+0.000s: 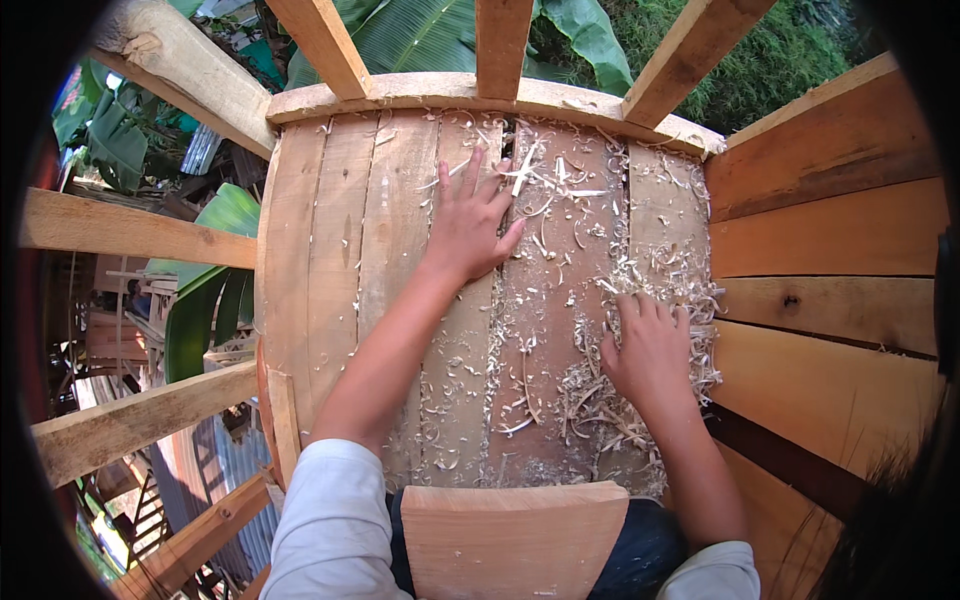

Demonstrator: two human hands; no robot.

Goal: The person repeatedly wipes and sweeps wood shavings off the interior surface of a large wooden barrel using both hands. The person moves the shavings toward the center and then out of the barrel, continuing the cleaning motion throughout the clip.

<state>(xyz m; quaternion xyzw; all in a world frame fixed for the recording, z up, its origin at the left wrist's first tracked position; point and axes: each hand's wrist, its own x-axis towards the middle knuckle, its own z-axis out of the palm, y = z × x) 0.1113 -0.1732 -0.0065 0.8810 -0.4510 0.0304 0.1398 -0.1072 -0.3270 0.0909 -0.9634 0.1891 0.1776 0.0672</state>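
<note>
1. Filling the near edge of my view, a board juts up, with dark trousers showing beside it.
2. My right hand is the closer one to the thickest shavings: they lie against it, to its left, beyond its fingertips and toward the wall. Their heap stretches mostly near to far, along the planks.
3. That hand is palm down, unclosed, fingers slightly bent; I cannot tell whether any shavings are caught beneath.
4. Farther out, my left hand lies spread wide over the planks, apparently holding nothing, with thinner shavings scattered to its right.
5. I make out no container; the shavings lie loose between the wall at right and a rail across the far end.
6. Past the rail's uprights I see green leaves.
</note>
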